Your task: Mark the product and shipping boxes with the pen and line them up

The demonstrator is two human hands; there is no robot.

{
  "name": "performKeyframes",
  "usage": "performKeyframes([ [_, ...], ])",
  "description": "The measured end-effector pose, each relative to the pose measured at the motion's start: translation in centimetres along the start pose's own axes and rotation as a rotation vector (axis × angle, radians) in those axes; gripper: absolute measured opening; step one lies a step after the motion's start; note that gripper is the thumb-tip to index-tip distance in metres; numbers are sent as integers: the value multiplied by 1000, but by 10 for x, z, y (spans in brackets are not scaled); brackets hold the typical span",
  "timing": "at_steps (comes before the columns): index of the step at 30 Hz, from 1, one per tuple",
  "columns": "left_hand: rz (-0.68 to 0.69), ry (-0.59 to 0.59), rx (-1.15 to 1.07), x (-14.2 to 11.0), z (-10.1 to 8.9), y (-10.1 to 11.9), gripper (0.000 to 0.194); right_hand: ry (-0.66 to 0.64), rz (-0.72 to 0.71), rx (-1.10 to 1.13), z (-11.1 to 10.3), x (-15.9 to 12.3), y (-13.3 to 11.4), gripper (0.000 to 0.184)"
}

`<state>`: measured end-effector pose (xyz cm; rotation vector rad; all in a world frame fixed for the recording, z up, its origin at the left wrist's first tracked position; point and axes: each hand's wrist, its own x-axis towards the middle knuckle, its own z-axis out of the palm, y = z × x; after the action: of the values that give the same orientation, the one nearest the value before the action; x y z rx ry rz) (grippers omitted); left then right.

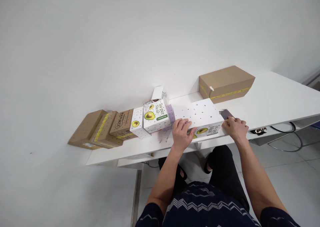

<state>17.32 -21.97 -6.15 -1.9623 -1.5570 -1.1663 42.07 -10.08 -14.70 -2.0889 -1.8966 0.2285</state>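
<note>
The 2 hands are apart, 1 at either end of the white Super Meal avocado carton (200, 113), which lies on the white tabletop (280, 97) near its front edge. The left hand (182, 133) lies open over the carton's left end, fingers spread. The right hand (236, 128), just beside the carton's right end, pinches a dark flat slab (227, 114), possibly a phone; its far end is blurred. Left of the carton stand another Super Meal box (155, 117) and 3 brown cartons (122, 124); behind it, to the right, sits a yellow-taped brown carton (227, 82).

The carton looks like stiff, smooth paperboard, probably light unless full; its contents are hidden. Flat palms at its 2 ends should suit it, since pressing mid-panel could dent it. The slab seems rigid and slippery, best pinched by its edges.
</note>
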Motion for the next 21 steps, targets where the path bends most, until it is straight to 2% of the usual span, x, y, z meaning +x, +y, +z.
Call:
performKeyframes([
  [2,-14,-9,12,0,1,0,22,20,62,71,-3,-1,0,54],
  [4,-19,-13,17,-1,2,0,22,35,160,270,-13,-5,0,60],
  [6,-16,-11,19,-1,2,0,22,27,276,649,-28,-10,0,67],
  [8,-19,-17,26,-2,3,0,22,-54,349,1143,-48,-19,-2,65],
  [10,-25,-34,36,-2,2,0,22,-185,330,1585,-71,-32,-6,59],
  [11,-30,-47,44,-1,0,1,22,-226,290,1732,-83,-40,-10,58],
  [13,-33,-79,66,0,-3,3,23,-275,170,1899,-104,-58,-20,57],
  [15,-32,-118,105,3,-8,7,25,-373,111,1997,-119,-77,-34,57],
  [18,-61,-194,192,9,-14,18,30,-680,96,2083,-129,-103,-61,58],
  [21,-146,-270,293,12,-10,29,32,-967,136,2123,-130,-119,-94,53],
])
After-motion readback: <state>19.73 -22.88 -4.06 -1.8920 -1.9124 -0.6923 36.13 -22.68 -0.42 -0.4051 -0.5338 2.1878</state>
